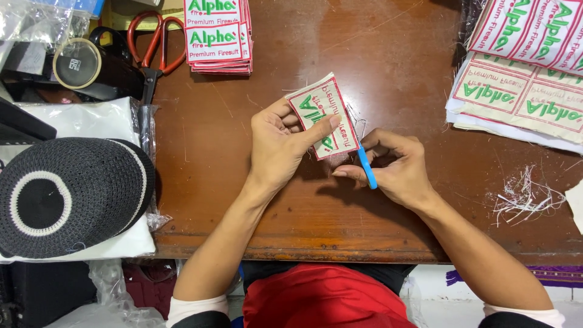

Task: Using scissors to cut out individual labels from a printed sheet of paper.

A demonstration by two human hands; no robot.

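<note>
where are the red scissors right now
In the head view, the red scissors lie at the table's top left, just left of the trimmed patch stack and right of the tape roll, far from both hands.

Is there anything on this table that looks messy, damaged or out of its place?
Only a loose heap of white thread clippings on the brown table, right of the right hand. The patch in the left hand looks undamaged.

The patch (324,115) is cream with a red border and green lettering. Just right of it, the snips (366,167) are blue. Far left of it, red-handled scissors (153,45) and a black, white-ringed knitted cap (67,194) on the brown table (395,61).
</note>
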